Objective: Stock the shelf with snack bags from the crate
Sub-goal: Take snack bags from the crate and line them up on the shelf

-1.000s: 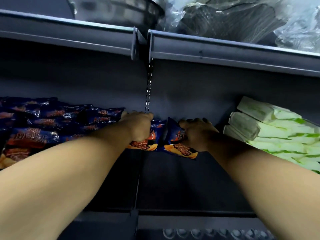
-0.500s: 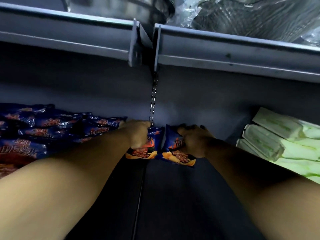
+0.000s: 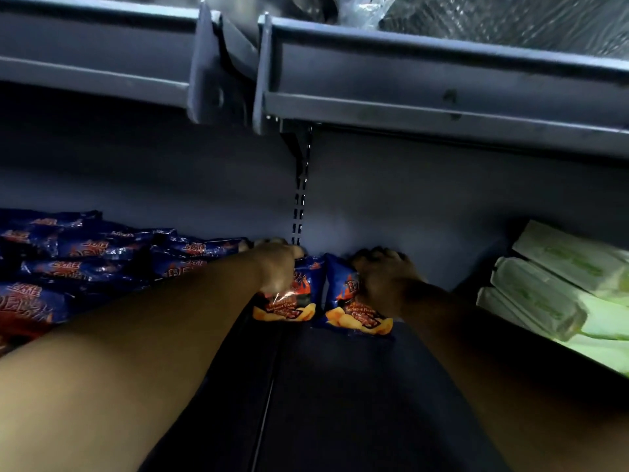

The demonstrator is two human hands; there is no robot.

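The left hand [image 3: 276, 267] covers the top of one blue foil barbecue snack bag [image 3: 289, 301]; the right hand [image 3: 381, 277] hides half of the neighbouring blue foil bag [image 3: 354, 313]. Pale green flat packets [image 3: 558, 294] run off the right edge.

Two hands are seen: the left hand [image 3: 277, 267] and the right hand [image 3: 381, 282]. Two blue snack bags are held upright at the centre, the left bag [image 3: 292, 303] and the right bag [image 3: 350, 311]. At nine o'clock a pile of blue bags [image 3: 85, 260] is stacked; its number cannot be counted. At three o'clock, three green-and-white packs [image 3: 544, 294] are counted.
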